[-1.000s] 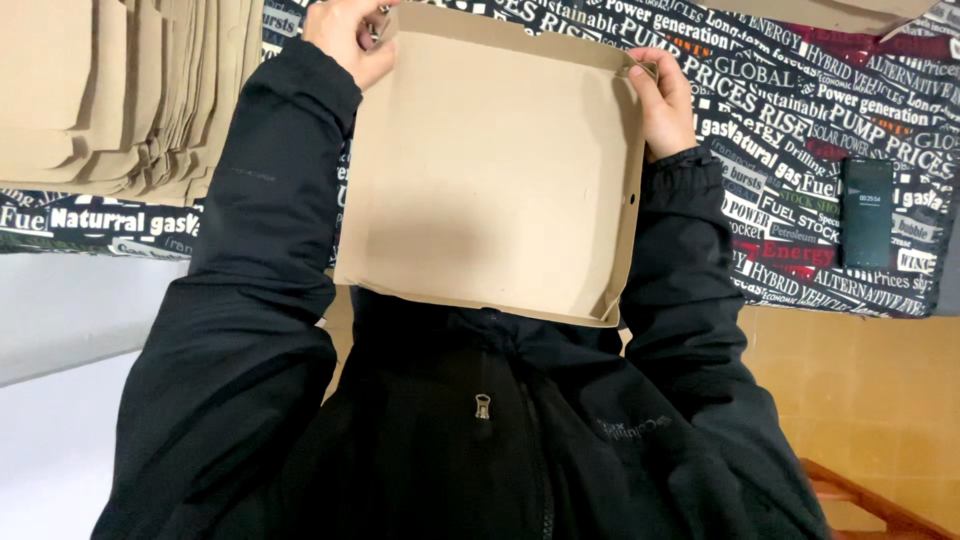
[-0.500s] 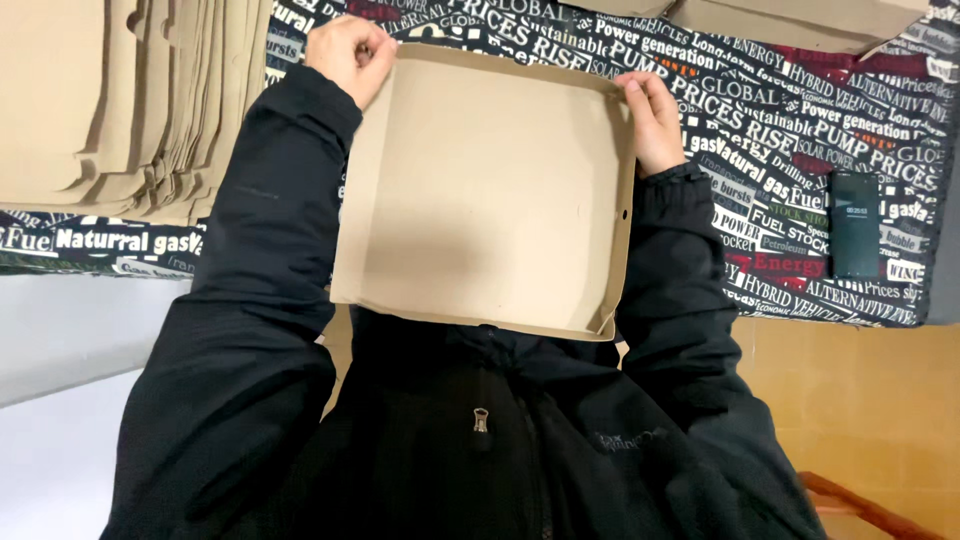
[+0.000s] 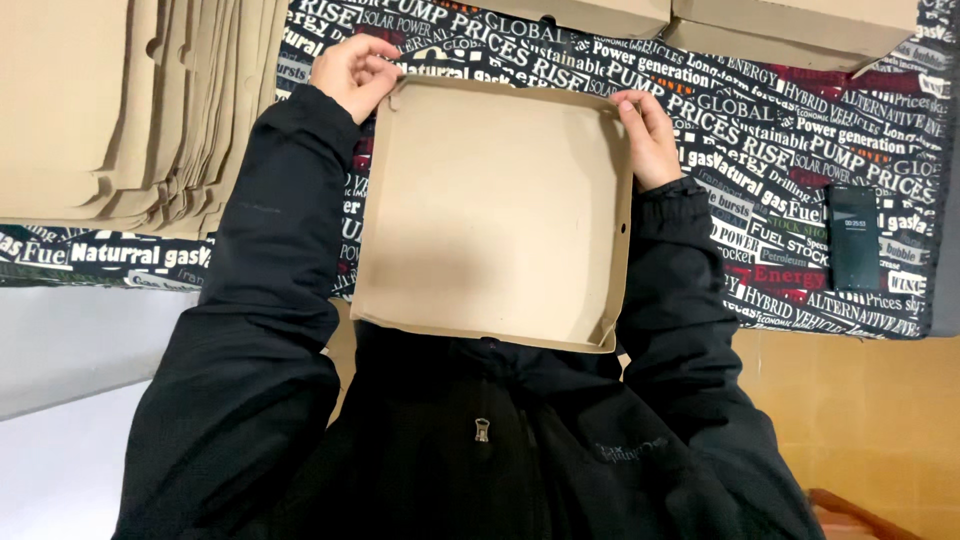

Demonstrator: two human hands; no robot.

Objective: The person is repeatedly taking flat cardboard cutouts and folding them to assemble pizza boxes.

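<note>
A shallow brown cardboard box [image 3: 490,210] with raised side walls lies open in front of me, its near edge over my black jacket. My left hand [image 3: 352,72] pinches the box's far left corner, fingers curled over the folded flap. At the far right corner, my right hand [image 3: 650,135] grips the wall with its fingers inside the rim. Both black sleeves run along the box's sides. The inside of the box holds nothing.
A fanned stack of flat cardboard blanks [image 3: 120,110] lies at the left on a dark tablecloth printed with words [image 3: 780,170]. Two folded boxes [image 3: 790,30] sit at the far edge. A dark phone [image 3: 853,237] rests at the right. Wooden floor shows lower right.
The box and both hands sit lower in the view than a second ago. My left hand has settled onto the far left corner flap.
</note>
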